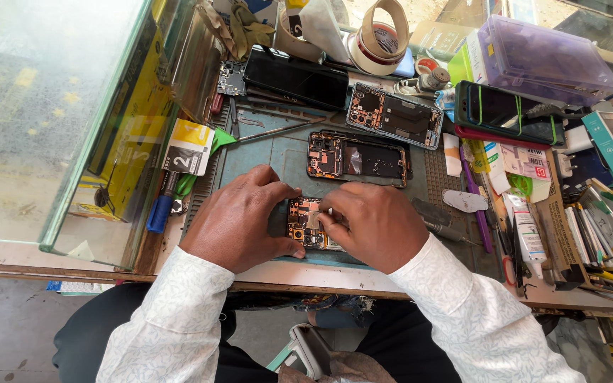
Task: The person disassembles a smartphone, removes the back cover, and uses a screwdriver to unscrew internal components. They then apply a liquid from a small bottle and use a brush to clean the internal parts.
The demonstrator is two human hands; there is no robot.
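Observation:
An opened phone (308, 223) with exposed orange circuitry lies on a blue-green work mat (264, 159) near the front edge of the bench. My left hand (239, 220) grips its left side, thumb under the lower edge. My right hand (374, 223) covers its right side, fingertips pressing on the board near the middle. Most of the phone is hidden under both hands.
Two more opened phones (358, 157) (395, 117) and a dark phone (296, 76) lie behind. Tweezers (278, 130), a tape roll (381, 35), a green-banded phone (509, 113), tubes and tools crowd the right. A glass case (58, 120) stands left.

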